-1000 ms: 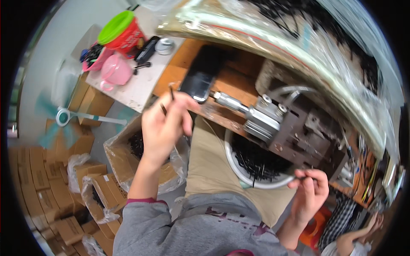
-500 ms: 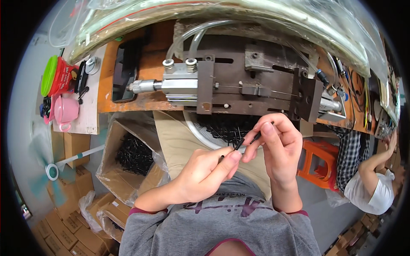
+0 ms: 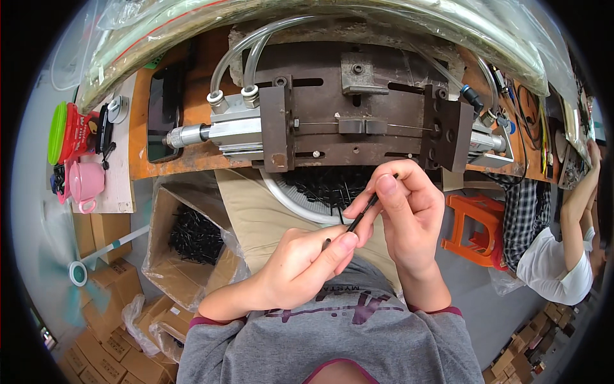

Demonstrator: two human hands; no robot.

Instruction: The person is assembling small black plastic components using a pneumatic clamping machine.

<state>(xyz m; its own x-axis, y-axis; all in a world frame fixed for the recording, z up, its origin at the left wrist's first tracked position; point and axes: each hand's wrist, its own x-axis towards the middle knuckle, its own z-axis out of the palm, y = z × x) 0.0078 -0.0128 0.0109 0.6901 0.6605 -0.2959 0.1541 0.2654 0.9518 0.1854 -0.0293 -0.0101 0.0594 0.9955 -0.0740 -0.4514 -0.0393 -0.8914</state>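
Big metal machine sits just beyond my hands, cardboard box of black bits out past my left hand, white-rimmed tub partly behind them. Left's mostly curled, right hand half curled, both pinching skinny black stick between them; can't tell if it's two pieces.

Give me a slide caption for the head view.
Left hand and right hand hold slim black pieces near a metal fixture.

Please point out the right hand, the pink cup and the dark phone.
Right hand (image 3: 410, 222): head view, thumb side of the hand.
Pink cup (image 3: 87, 180): head view, side wall.
Dark phone (image 3: 164, 116): head view, screen.
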